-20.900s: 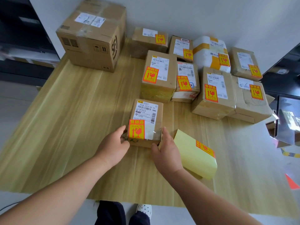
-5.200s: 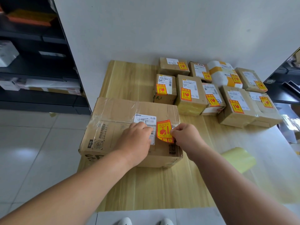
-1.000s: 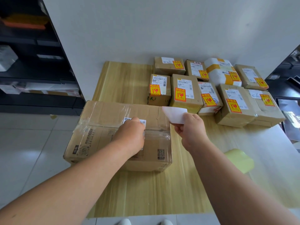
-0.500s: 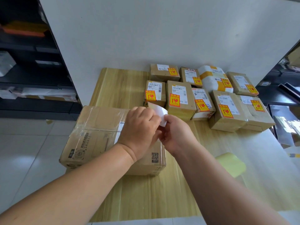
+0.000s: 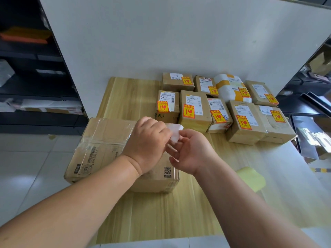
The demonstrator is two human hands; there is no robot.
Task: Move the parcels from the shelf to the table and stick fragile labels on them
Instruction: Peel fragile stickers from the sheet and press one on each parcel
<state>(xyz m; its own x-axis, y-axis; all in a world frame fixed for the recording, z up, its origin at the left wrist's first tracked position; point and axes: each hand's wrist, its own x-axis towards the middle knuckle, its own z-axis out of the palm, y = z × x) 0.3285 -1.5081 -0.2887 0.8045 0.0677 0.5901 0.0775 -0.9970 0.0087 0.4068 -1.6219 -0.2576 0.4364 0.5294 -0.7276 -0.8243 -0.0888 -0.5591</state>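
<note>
Above the big parcel [image 5: 107,140] on the worktop [image 5: 161,212], our left hand [image 5: 146,144] and right hand [image 5: 191,153] each have a pinching grip on a white slip [image 5: 174,130], seemingly mid-labelling; next, a fragile label needs pressing flat on top.

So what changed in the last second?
The left hand came off the large box and joined the right hand; both now pinch the white slip above it. Large box, labelled parcels and yellow sheet stayed put.
</note>
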